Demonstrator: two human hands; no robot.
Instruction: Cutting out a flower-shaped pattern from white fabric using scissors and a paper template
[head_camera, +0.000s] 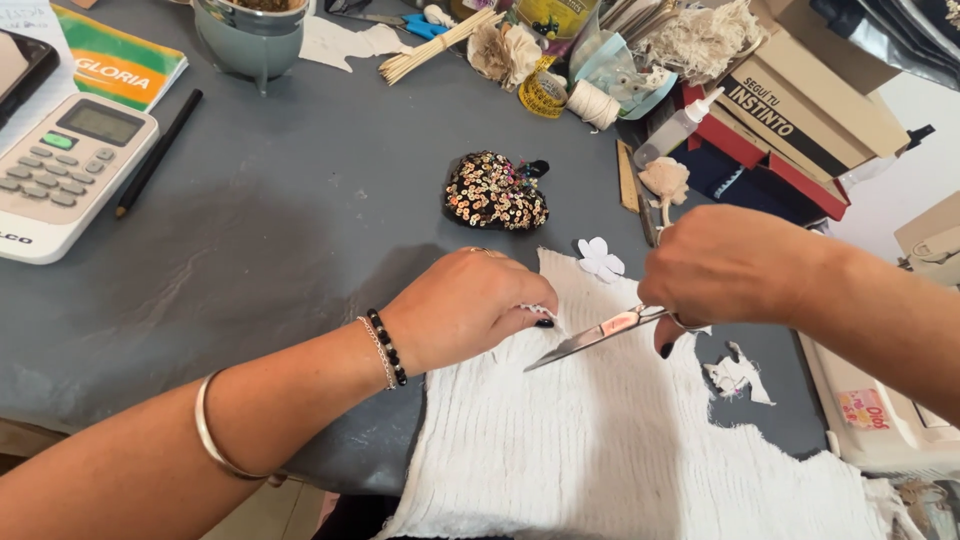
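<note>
The right hand (735, 265) is curled tight around the handles of a pair of scissors (597, 335), fingers folded through the loops, dark-painted nails showing beneath. The blades look nearly closed, a slim silver wedge with a pinkish glint, pointing down and left toward the other hand. The left hand (470, 308) is bunched over the white fabric (600, 440), fingertips pinching a small frayed bit of it just beside the blade tips. A narrow pinch, thumb hidden underneath, so how much cloth sits between the fingers I cannot tell.

The fabric is ribbed, soft-looking, with ragged cut edges, spread across the near edge of the grey table (280, 230) and hanging off toward the person. The scissors lie over its upper part, between the two hands. On the left wrist there is a black bead bracelet and a thin chain, with a plain metal bangle further up the forearm.

Just above the cloth lies a small white cut-out flower (600, 259), flat and petal-shaped. To the right sits a jagged white scrap (737, 377) on bare table. Behind the hands rests a sequinned heart-shaped cushion (495, 191), glittering dark and gold. Well off left, a white remote control (62, 170) and a black pencil (158, 153).
</note>
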